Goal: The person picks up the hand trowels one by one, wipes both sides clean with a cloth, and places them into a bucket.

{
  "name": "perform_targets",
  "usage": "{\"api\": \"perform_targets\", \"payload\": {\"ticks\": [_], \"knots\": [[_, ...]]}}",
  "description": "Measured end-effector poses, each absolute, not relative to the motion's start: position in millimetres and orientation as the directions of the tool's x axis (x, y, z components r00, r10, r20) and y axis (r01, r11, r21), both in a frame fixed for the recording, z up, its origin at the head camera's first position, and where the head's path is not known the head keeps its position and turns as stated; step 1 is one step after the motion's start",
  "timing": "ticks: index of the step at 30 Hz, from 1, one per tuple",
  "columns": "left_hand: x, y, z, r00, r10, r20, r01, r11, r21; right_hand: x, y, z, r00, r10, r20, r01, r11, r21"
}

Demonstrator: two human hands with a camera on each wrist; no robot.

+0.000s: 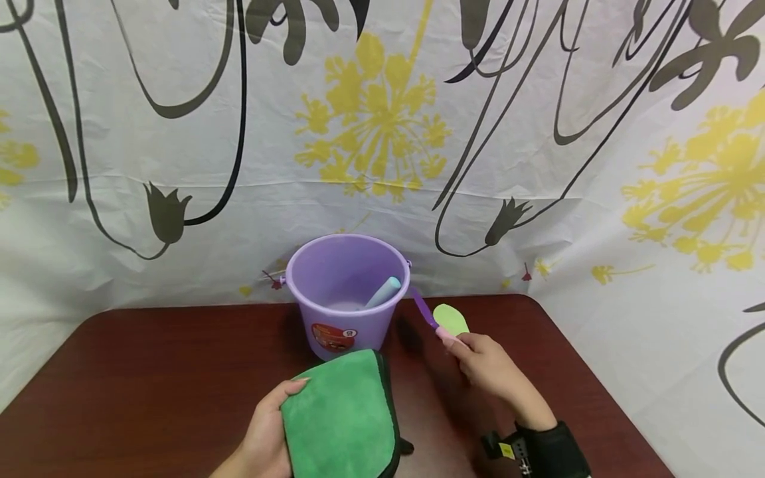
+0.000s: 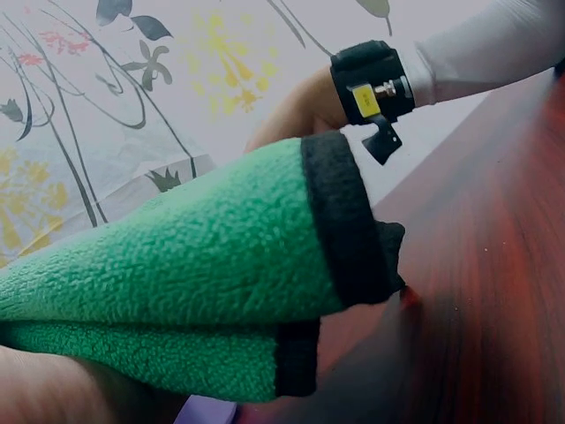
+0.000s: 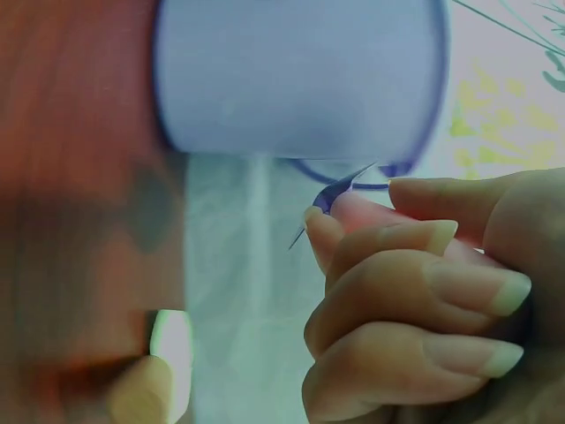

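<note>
My left hand [image 1: 265, 431] grips a folded green cloth [image 1: 340, 418] with black edging, thumb on its upper face. The cloth [image 2: 194, 238] fills much of the left wrist view. My right hand [image 1: 493, 372] pinches a small tool by its pink handle [image 1: 448, 337]. Its thin purple head [image 1: 423, 307] points toward the bucket and shows edge-on, so its exact kind is unclear. The purple bucket [image 1: 299, 299] stands upright beyond the cloth, with a pale blue rod-like piece [image 1: 384, 292] leaning inside. A light green rounded object [image 1: 451, 320] lies behind my right fingers, partly hidden.
The dark red-brown table [image 1: 149, 398] spreads under everything. Behind it hangs a white curtain [image 1: 257, 166] with yellow and grey plant prints, close to the bucket's back. In the right wrist view a tan part [image 3: 141, 393] sits beside the light green object.
</note>
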State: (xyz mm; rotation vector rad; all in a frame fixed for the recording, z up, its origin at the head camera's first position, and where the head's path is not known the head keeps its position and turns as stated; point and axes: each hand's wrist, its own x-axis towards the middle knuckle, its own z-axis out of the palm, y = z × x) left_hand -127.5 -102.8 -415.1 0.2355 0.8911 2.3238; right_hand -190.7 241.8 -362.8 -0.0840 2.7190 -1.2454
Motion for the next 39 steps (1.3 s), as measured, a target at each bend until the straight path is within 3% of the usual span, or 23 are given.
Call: {"api": "perform_targets", "payload": {"ticks": [8, 12, 19, 31, 39], "knots": [[-127.8, -103.5, -409.1, -0.834, 0.529, -0.158, -0.458, -0.502, 0.734, -173.3, 245.1, -332.3, -0.993, -0.114, -0.022, -0.054, 0.623, -0.780], [-126.9, -104.6, -406.6, -0.838, 0.527, -0.146, -0.445, -0.502, 0.741, -164.2, 242.8, -322.9, -0.991, -0.130, 0.044, -0.113, 0.591, -0.799], [-124.7, -104.2, -402.2, -0.844, 0.521, -0.130, -0.436, -0.524, 0.732, -148.7, 229.6, -314.2, -0.946, -0.241, 0.218, -0.318, 0.549, -0.773], [-120.7, -104.9, -398.2, -0.831, 0.551, -0.080, -0.436, -0.555, 0.709, -139.1, 189.3, -327.9, -0.884, -0.395, 0.250, -0.436, 0.505, -0.745], [-117.9, -105.2, -392.8, -0.809, 0.583, 0.082, -0.403, -0.650, 0.644, -133.9, 179.2, -333.8, -0.822, -0.453, 0.346, -0.547, 0.454, -0.703]]}}
